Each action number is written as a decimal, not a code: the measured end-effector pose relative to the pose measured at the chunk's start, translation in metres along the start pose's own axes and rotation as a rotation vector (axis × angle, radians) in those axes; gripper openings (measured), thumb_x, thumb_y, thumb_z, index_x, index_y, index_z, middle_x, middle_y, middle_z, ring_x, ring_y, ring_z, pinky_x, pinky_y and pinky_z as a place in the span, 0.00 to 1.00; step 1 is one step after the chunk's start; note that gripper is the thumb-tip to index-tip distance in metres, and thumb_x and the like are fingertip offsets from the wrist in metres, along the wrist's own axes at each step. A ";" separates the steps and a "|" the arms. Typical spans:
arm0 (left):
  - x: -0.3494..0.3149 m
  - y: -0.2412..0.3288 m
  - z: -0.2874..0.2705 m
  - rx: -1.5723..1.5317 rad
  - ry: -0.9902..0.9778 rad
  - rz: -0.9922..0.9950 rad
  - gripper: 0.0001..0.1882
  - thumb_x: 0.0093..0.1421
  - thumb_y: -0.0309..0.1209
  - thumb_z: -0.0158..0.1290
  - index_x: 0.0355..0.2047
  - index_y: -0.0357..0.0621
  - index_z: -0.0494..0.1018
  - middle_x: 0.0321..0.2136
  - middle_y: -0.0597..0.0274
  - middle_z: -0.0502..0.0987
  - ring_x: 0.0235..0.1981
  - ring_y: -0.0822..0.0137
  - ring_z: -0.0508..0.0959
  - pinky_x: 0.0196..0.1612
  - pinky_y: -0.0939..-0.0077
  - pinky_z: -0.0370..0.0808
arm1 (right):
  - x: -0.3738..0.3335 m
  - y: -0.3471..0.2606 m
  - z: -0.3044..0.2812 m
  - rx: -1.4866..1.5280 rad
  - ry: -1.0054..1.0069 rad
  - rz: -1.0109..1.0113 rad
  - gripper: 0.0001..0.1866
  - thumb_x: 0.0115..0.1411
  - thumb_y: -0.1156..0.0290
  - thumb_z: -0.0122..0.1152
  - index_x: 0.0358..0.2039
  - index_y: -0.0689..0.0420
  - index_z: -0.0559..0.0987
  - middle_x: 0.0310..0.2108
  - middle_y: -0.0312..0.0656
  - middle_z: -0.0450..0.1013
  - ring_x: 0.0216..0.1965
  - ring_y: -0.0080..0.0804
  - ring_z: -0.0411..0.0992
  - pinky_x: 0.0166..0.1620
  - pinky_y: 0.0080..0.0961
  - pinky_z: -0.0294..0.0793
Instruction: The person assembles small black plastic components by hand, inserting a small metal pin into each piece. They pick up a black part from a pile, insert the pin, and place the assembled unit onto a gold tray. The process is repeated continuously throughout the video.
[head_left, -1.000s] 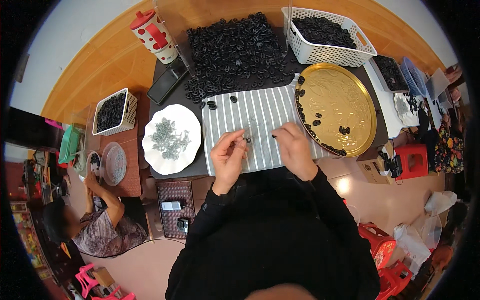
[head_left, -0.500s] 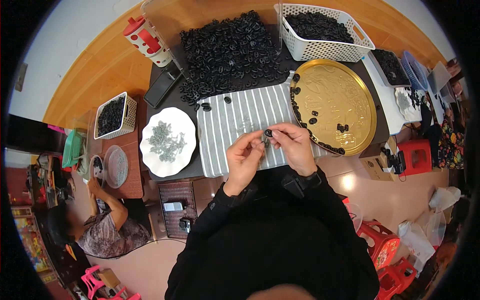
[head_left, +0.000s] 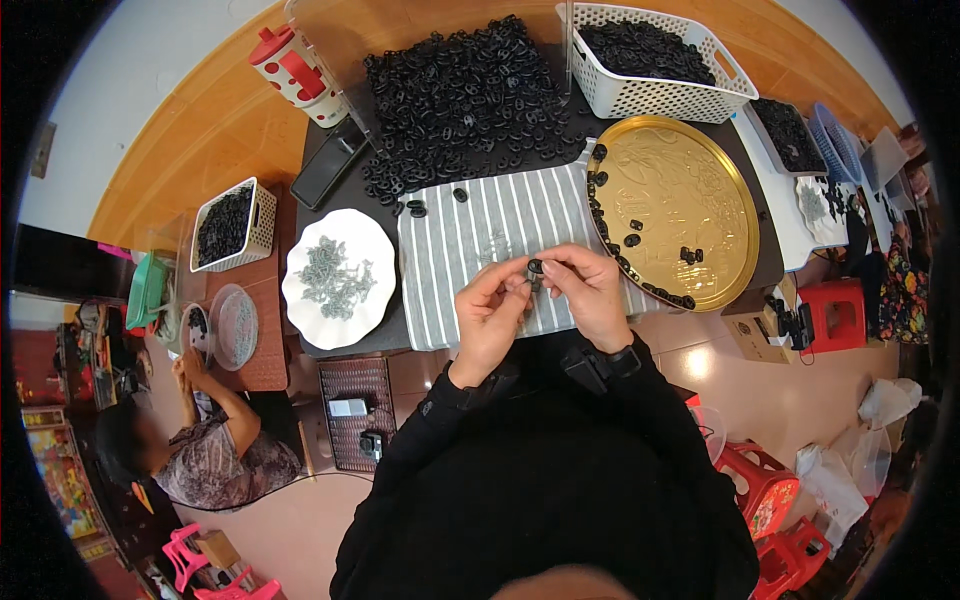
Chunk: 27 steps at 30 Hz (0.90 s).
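Work looks mostly undone: a black heap point(head_left: 465, 100) at twelve o'clock, few finished-looking pieces point(head_left: 632, 240) on the gold tray point(head_left: 705, 185) at two. Mid-dial, the right hand point(head_left: 592, 290) pinches a black oval point(head_left: 536, 267); I cannot tell the grip of the left hand point(head_left: 488, 310).

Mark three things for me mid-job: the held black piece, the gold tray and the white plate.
Black piece point(head_left: 536, 267): head view, middle of its visible face.
Gold tray point(head_left: 708, 190): head view, bare floor.
White plate point(head_left: 386, 266): head view, right rim.
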<state>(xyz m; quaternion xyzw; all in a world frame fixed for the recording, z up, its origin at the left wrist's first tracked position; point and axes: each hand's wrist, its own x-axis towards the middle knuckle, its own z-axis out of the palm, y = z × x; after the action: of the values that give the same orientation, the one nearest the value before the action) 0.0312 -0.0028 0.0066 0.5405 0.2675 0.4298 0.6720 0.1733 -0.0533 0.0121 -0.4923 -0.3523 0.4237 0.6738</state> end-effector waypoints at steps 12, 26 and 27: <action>0.000 0.000 -0.001 -0.039 0.002 -0.012 0.16 0.59 0.16 0.51 0.48 0.36 0.75 0.28 0.67 0.73 0.25 0.78 0.73 0.24 0.88 0.68 | -0.001 0.000 0.000 -0.045 0.017 -0.016 0.07 0.61 0.77 0.57 0.37 0.63 0.81 0.26 0.33 0.75 0.26 0.14 0.69 0.28 0.13 0.69; 0.000 0.000 0.000 -0.041 0.015 -0.007 0.15 0.58 0.17 0.52 0.47 0.36 0.76 0.28 0.68 0.73 0.25 0.77 0.74 0.23 0.87 0.69 | -0.001 0.004 0.001 -0.092 0.017 -0.032 0.06 0.61 0.77 0.57 0.36 0.63 0.80 0.24 0.33 0.74 0.25 0.14 0.69 0.27 0.13 0.68; 0.000 0.000 0.000 -0.044 0.015 -0.003 0.15 0.58 0.17 0.52 0.46 0.36 0.76 0.28 0.68 0.73 0.25 0.77 0.74 0.23 0.87 0.69 | -0.001 0.004 0.001 -0.091 0.007 -0.031 0.06 0.61 0.77 0.57 0.37 0.63 0.80 0.25 0.33 0.74 0.25 0.14 0.68 0.27 0.13 0.68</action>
<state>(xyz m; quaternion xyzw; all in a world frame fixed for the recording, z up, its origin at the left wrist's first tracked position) 0.0311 -0.0027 0.0061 0.5219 0.2640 0.4387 0.6822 0.1711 -0.0537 0.0084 -0.5182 -0.3764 0.3950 0.6586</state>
